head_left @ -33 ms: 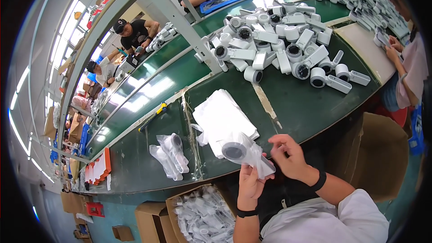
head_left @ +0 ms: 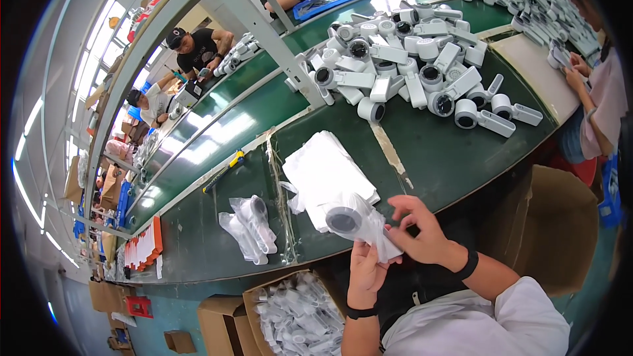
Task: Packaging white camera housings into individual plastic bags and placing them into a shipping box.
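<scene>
My left hand (head_left: 368,270) grips a white handheld device (head_left: 378,232) inside a clear plastic bag, at the bench's near edge. Its round head with a grey face (head_left: 343,220) points up-left, and its flat handle runs down-right. Beside the handle is my right hand (head_left: 422,229), thumb against the bagged handle and the other fingers bent but apart from it. Beyond the device lies a stack of white plastic bags (head_left: 330,168), partly covered by the wrapped head. Two bagged devices (head_left: 249,229) rest on the bench to the left.
A large heap of unwrapped white devices (head_left: 409,59) covers the bench's far part. A yellow-and-black cutter (head_left: 224,171) lies left on the green bench (head_left: 448,158). Below, a carton (head_left: 247,296) holds several bagged devices; another carton (head_left: 560,237) stands right. Co-workers sit around the line.
My right hand has moved slightly left and down, its thumb now against the bagged handle. My left hand and the device stay nearly where they were.
</scene>
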A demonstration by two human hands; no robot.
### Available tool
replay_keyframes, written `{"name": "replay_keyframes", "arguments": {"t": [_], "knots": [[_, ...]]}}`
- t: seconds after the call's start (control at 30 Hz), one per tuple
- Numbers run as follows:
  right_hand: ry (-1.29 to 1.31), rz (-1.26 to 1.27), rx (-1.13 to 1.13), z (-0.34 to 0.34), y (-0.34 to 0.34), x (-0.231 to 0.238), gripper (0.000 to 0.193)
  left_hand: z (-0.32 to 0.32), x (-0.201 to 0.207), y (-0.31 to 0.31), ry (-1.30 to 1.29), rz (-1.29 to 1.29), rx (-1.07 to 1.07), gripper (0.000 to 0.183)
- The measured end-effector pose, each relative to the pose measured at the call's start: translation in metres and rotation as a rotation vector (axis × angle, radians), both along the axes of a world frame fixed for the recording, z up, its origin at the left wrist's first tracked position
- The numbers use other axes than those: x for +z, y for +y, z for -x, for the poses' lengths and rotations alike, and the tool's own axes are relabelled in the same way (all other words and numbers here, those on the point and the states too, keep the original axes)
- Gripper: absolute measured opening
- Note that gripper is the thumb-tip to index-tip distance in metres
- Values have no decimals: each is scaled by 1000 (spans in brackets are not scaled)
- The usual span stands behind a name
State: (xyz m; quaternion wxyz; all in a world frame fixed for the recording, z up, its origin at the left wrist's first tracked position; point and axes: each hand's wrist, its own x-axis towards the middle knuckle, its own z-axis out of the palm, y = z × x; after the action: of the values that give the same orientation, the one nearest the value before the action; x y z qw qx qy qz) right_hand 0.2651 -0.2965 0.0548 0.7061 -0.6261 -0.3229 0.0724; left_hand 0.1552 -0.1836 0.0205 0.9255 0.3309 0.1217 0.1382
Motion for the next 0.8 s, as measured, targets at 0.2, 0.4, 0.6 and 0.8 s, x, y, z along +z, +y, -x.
{"name": "replay_keyframes", "arguments": {"t": [0.2, 0.4, 0.6, 0.8], "knots": [[-78, 169, 170, -13, 2, 10, 28, 8, -9, 6, -10, -42, -91, 42], [-419, 87, -258, -20, 2, -2, 20, 8, 3, 7, -87, 51, -43, 43], [-410, 44, -183, -5, -19, -26, 21, 16, 3, 13, -78, 7, 159, 49], [-242, 160, -157, -32, -29, -31, 12, 68, 50, 78, 282, -586, 873, 47]]}}
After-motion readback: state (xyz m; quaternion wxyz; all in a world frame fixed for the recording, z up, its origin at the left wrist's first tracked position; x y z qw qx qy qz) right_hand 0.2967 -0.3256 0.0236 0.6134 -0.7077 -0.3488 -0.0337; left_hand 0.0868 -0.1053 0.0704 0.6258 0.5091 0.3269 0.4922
